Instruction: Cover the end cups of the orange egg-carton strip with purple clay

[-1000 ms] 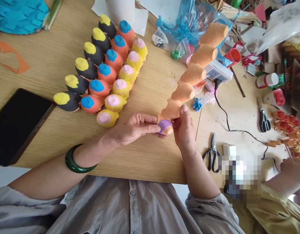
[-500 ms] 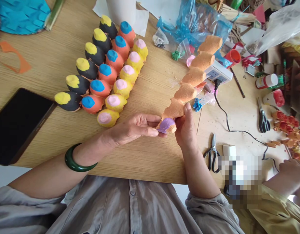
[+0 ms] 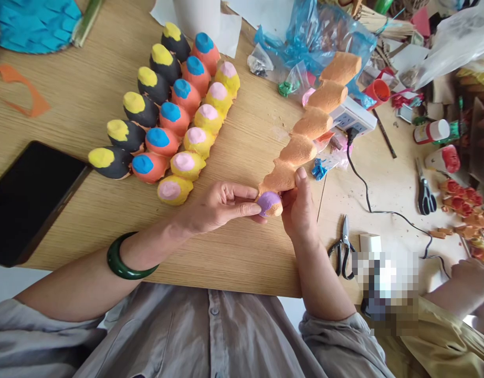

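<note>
An orange egg-carton strip [image 3: 311, 123] slants up and away over the table, its bumps in a row. Soft purple clay [image 3: 268, 201] covers much of the nearest bump, leaving an orange patch on its right side. With thumb and fingers closed, my left hand [image 3: 226, 205] grips this end; the thumb presses the clay's left edge. My right hand [image 3: 301, 210] is closed round the strip just beside the purple end, thumb on top and the other fingers mostly hidden beneath. To the left lie a black row with yellow tips [image 3: 134, 102], an orange-red row with blue tips [image 3: 174, 113] and a yellow row with pink tips [image 3: 198, 137].
A black phone or tablet [image 3: 33, 202] lies at left. Past the strip are a blue plastic bag [image 3: 316, 31] and a power strip [image 3: 354, 118] with a black cord. Pruning shears [image 3: 344, 249] and scissors [image 3: 425, 194] lie right. Another person's hand [image 3: 472, 278] is at far right.
My left thumb has shifted slightly right onto the purple clay. The clay-covered end has tilted a little, and the clay looks rounder. My right hand keeps its hold.
</note>
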Demonstrator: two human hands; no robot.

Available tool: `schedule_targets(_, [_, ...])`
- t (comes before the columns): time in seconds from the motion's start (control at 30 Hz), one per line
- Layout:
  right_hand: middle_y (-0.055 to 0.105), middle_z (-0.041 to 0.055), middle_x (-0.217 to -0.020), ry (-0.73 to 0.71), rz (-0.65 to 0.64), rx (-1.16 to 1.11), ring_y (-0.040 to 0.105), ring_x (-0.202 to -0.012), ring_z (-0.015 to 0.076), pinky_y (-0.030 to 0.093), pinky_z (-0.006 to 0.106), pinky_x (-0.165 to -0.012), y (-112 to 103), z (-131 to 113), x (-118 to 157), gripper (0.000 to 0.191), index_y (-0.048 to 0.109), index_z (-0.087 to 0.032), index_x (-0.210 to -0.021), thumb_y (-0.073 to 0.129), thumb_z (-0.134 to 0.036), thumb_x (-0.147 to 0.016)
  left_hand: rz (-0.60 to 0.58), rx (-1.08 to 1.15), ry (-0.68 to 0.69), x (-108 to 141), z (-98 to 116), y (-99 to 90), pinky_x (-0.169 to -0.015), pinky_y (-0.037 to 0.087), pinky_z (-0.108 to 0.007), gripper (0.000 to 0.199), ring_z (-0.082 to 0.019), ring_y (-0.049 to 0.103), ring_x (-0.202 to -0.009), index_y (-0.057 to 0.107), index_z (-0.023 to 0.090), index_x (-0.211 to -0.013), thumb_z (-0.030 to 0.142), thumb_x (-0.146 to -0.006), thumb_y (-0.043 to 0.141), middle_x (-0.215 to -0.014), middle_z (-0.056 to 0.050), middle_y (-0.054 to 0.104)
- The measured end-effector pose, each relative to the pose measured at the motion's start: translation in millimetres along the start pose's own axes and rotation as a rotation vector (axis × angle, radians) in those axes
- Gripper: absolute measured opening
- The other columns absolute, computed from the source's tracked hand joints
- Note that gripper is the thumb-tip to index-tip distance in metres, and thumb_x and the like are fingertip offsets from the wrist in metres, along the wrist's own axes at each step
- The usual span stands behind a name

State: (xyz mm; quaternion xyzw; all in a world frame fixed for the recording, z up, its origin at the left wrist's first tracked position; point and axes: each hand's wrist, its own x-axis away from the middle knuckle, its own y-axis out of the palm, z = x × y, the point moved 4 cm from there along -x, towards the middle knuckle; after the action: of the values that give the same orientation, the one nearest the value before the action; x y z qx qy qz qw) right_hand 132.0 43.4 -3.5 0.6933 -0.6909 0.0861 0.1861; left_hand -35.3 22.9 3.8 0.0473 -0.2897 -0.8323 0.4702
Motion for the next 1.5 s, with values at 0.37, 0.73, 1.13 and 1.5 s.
schedule_targets(0.37, [0.070,0.0035,-0.077,-0.036,0.047,0.084,0.069,-0.071,0.0229,0.056,0.038,-0.063,-6.0,0.6,-3.1,0.056,0.071,-0.032,-0.105,0.051,-0.083,-0.094,-0.151,0.066,-0.028,-1.0,-2.4,-1.4,-0.102,0.064,-0.039,0.032,-0.026,0.080,-0.111,0.086,0.020,-0.124,0.029,-0.093,0.083,-0.129,-0.013,0.082])
schedule_targets(0.73, [0.070,0.0044,-0.076,-0.027,0.023,0.054,0.075,-0.081,0.0274,0.060,0.041,-0.063,-1.2,2.2,2.1,0.053,0.070,-0.031,-0.093,0.055,-0.082,-0.094,-0.006,0.021,-0.080,0.8,-5.4,-3.6,-0.087,0.066,-0.031,0.020,-0.019,0.080,-0.089,0.088,0.017,-0.105,0.033,-0.092,0.086,-0.105,-0.007,0.086])
schedule_targets(1.13, [0.075,0.0054,-0.082,-0.036,0.026,0.066,0.070,-0.073,0.0227,0.059,0.039,-0.066,-1.0,-1.0,1.4,0.056,0.073,-0.031,-0.103,0.052,-0.083,-0.095,-0.071,0.082,0.008,0.9,1.8,3.5,-0.076,0.071,-0.027,0.020,-0.022,0.078,-0.105,0.087,0.016,-0.115,0.020,-0.098,0.077,-0.122,-0.010,0.084])
schedule_targets(1.5, [0.078,0.0052,-0.092,-0.058,0.045,0.015,0.075,-0.084,0.0264,0.056,0.039,-0.061,-1.2,0.1,3.2,0.051,0.073,-0.032,-0.106,0.061,-0.080,-0.092,-0.068,0.130,-0.066,-3.7,-4.6,-2.1,-0.087,0.068,-0.032,0.025,-0.018,0.078,-0.090,0.088,0.019,-0.102,0.039,-0.087,0.091,-0.103,-0.007,0.084])
